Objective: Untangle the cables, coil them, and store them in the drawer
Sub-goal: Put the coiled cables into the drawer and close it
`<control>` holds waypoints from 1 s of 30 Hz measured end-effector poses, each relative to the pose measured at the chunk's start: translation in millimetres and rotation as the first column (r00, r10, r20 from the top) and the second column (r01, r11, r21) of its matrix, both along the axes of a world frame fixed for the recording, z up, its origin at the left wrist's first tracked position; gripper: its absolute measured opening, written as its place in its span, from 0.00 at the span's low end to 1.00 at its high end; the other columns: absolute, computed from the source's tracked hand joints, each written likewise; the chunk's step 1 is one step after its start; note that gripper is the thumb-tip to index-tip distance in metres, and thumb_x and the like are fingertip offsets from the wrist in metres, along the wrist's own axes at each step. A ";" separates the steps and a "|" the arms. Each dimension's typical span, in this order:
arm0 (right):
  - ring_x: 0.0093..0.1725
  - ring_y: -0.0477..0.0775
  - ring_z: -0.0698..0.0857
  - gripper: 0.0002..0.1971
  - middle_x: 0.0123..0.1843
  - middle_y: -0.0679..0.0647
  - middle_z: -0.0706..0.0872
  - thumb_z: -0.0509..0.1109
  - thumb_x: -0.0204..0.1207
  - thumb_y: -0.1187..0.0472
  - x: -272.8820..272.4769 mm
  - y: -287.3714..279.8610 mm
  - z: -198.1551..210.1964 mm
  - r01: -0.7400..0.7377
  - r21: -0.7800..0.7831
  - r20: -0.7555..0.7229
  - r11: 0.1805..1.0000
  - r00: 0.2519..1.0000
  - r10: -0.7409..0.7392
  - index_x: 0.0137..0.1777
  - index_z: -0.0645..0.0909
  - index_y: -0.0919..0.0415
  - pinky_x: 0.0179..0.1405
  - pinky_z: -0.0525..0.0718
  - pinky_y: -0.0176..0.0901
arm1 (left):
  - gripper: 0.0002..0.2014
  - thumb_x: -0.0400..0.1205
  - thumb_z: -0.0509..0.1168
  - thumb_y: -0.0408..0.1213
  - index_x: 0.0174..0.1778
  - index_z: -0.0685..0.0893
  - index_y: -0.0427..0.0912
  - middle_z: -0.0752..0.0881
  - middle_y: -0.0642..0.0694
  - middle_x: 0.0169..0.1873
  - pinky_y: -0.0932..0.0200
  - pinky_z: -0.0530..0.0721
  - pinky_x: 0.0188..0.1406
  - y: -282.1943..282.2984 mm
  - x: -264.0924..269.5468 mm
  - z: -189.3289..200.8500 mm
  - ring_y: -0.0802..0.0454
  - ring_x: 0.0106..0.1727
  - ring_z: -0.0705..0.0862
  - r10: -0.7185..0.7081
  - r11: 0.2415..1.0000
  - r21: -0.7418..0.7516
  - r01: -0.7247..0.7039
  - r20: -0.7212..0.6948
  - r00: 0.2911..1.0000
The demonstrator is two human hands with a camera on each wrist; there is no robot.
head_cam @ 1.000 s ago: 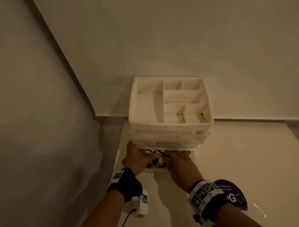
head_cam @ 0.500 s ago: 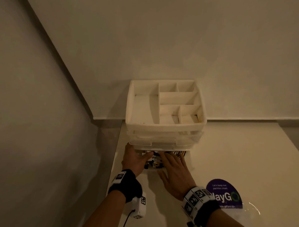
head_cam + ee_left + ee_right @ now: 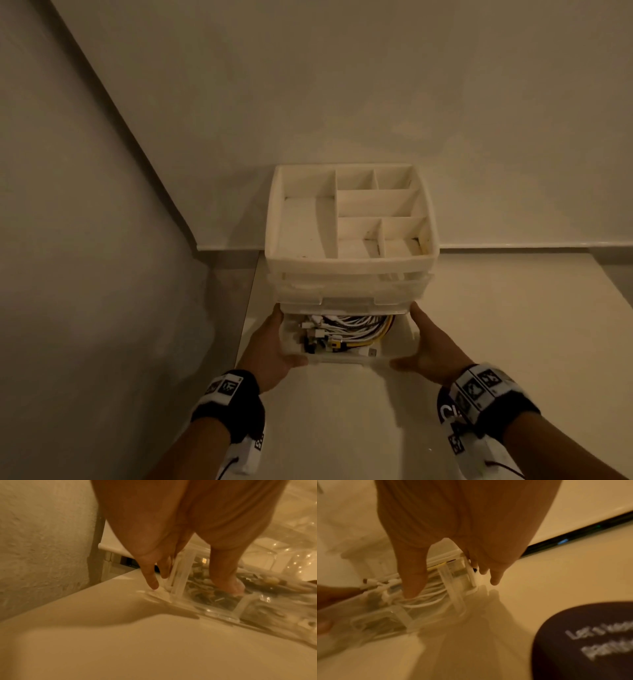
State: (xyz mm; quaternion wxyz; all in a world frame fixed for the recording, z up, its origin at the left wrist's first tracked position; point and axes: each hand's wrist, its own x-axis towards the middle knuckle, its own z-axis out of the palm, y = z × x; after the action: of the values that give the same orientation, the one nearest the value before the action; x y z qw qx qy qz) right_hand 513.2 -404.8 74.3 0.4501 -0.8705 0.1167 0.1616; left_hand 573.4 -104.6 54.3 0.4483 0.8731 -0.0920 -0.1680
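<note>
A white drawer unit (image 3: 349, 270) with a divided tray on top stands in the table's back corner. Its clear bottom drawer (image 3: 346, 360) is partly pulled out and holds white, yellow and dark cables (image 3: 352, 329) bunched together. My left hand (image 3: 275, 339) lies along the drawer's left side with its thumb across the front. My right hand (image 3: 426, 339) mirrors it on the right side. In the wrist views the fingers (image 3: 152, 582) (image 3: 494, 580) are straight against the side walls. The thumbs rest on the clear front over the cables (image 3: 426, 599).
A wall (image 3: 85, 274) runs close along the left of the cream table (image 3: 342, 428). A dark round sticker with white lettering (image 3: 590, 642) lies on the table to the right of the drawer.
Both hands have left the cables inside the drawer and moved out to its left and right front corners. The cables now lie uncovered.
</note>
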 end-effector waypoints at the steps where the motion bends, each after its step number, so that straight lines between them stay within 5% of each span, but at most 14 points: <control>1: 0.73 0.47 0.70 0.58 0.76 0.40 0.69 0.86 0.60 0.59 0.5 0.9 -3.1 0.034 -0.026 0.041 0.999 0.999 -0.033 0.83 0.51 0.42 0.72 0.69 0.43 | 0.51 0.65 0.83 0.39 0.79 0.59 0.62 0.73 0.65 0.70 0.64 0.70 0.67 -1.3 -0.9 -0.5 0.62 0.70 0.72 0.025 1.000 -0.011 -0.025 -0.002 1.000; 4: 0.71 0.55 0.77 0.50 0.74 0.45 0.77 0.85 0.62 0.58 0.9 2.0 -12.3 0.110 -0.081 0.127 0.991 0.987 -0.099 0.81 0.61 0.42 0.66 0.74 0.42 | 0.45 0.64 0.83 0.36 0.75 0.68 0.56 0.79 0.59 0.68 0.59 0.74 0.67 -4.0 1.5 -6.0 0.59 0.68 0.76 0.123 0.991 -0.057 -0.123 -0.005 0.992; 9: 0.68 0.54 0.81 0.36 0.68 0.49 0.84 0.82 0.66 0.61 1.9 15.3 -15.6 0.275 -0.051 0.237 0.960 0.937 -0.256 0.74 0.74 0.51 0.63 0.72 0.36 | 0.31 0.65 0.83 0.34 0.61 0.76 0.46 0.85 0.49 0.56 0.58 0.82 0.55 -16.4 7.5 -13.1 0.51 0.58 0.83 0.316 0.946 -0.095 -0.311 0.041 0.948; 14: 0.65 0.55 0.84 0.29 0.63 0.55 0.87 0.81 0.68 0.61 5.1 26.6 -20.0 0.408 0.008 0.240 0.913 0.885 -0.398 0.70 0.77 0.56 0.62 0.75 0.37 | 0.25 0.68 0.81 0.34 0.55 0.75 0.49 0.83 0.58 0.45 0.79 0.73 0.38 -25.0 11.8 -13.7 0.57 0.46 0.82 0.363 0.931 -0.081 -0.356 0.103 0.926; 17: 0.65 0.57 0.84 0.27 0.62 0.57 0.88 0.81 0.68 0.60 5.8 27.6 -23.0 0.452 0.008 0.237 0.892 0.866 -0.441 0.67 0.79 0.56 0.63 0.76 0.41 | 0.25 0.68 0.81 0.34 0.56 0.76 0.47 0.83 0.57 0.46 0.80 0.72 0.38 -26.6 11.5 -12.6 0.59 0.46 0.81 0.356 0.934 -0.066 -0.350 0.126 0.926; 25: 0.58 0.61 0.87 0.17 0.54 0.59 0.90 0.80 0.70 0.56 16.0 34.1 -28.8 0.559 0.016 0.251 0.829 0.801 -0.544 0.57 0.82 0.58 0.58 0.80 0.44 | 0.26 0.68 0.81 0.36 0.58 0.79 0.38 0.87 0.45 0.48 0.64 0.77 0.45 -33.8 21.3 -12.5 0.52 0.45 0.81 0.416 0.908 -0.012 -0.420 0.158 0.895; 30: 0.57 0.61 0.87 0.19 0.56 0.59 0.90 0.78 0.72 0.55 15.7 33.1 -28.9 0.530 0.001 0.228 0.848 0.825 -0.517 0.61 0.80 0.58 0.57 0.81 0.45 | 0.26 0.70 0.80 0.36 0.60 0.77 0.41 0.85 0.48 0.51 0.62 0.79 0.48 -33.4 19.4 -14.3 0.51 0.49 0.83 0.410 0.912 -0.054 -0.406 0.143 0.901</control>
State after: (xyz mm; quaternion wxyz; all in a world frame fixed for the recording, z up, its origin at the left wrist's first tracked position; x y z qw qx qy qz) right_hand 529.0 -371.7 45.4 0.4599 -0.8310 0.3053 -0.0691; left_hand 592.8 -137.9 39.9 0.4752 0.8780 0.0572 -0.0028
